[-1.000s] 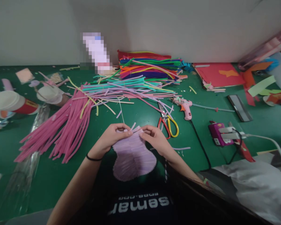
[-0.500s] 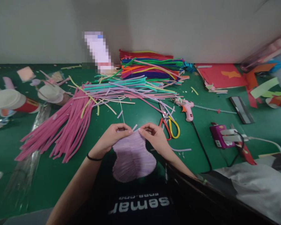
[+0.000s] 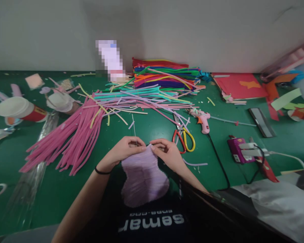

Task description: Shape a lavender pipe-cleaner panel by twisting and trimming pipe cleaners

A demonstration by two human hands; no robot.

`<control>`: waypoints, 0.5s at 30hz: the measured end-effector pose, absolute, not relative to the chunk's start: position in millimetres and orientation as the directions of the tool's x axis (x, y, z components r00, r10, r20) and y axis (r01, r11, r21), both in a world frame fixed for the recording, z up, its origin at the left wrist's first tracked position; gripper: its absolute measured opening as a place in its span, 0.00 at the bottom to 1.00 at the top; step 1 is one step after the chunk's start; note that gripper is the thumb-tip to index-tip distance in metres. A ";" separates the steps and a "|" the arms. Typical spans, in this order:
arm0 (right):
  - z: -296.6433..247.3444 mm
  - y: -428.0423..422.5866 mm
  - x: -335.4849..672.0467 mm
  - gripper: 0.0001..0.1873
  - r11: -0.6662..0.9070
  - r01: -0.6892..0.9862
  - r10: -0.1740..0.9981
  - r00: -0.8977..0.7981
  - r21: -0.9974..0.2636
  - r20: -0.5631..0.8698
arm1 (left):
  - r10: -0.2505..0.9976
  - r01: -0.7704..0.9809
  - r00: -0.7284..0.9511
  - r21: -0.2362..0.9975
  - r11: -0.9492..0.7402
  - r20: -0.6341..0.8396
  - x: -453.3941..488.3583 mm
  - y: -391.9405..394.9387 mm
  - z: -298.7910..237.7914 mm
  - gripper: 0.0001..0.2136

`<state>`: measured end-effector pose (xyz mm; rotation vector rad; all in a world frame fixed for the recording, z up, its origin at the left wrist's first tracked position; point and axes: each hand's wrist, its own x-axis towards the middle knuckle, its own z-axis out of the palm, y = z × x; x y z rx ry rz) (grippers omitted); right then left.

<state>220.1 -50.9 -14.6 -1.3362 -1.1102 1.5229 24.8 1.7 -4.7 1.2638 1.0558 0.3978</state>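
A black fabric shirt with white lettering [image 3: 152,224] is nearest, and just in front of it is a flat, waisted piece of ribbed, fuzzy lilac material [image 3: 145,184], its far edge held between two hands. The left hand [image 3: 128,148], with a thin black band [image 3: 102,172] around its wrist, has thumb and fingers pinched on that edge's left part; a thin, pale, straight rod [image 3: 134,130] runs outward from them. The right hand [image 3: 168,152] has its fingers pinched on the right part of the same edge. Farther out on the green surface [image 3: 157,125], a short, curved lilac stem [image 3: 197,164] lies right of the right hand, with scissors with one red and one yellow handle [image 3: 190,141] just beyond. To the left spread long, fuzzy pink stems [image 3: 71,135]; to the right lie a boxy purple adapter with white plugs [image 3: 234,148] and a pale pink glue gun [image 3: 205,122]. Behind these come fuzzy turquoise stems [image 3: 131,93], then a multicoloured stack of fuzzy stems [image 3: 164,76] near the plain grey wall [image 3: 192,33].
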 end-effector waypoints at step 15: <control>-6.9 -54.6 208.8 0.11 -0.319 0.144 0.937 -0.103 -0.937 -0.335 | 0.689 0.425 0.543 0.864 0.268 -0.481 21.7 7.4 -2.0 0.06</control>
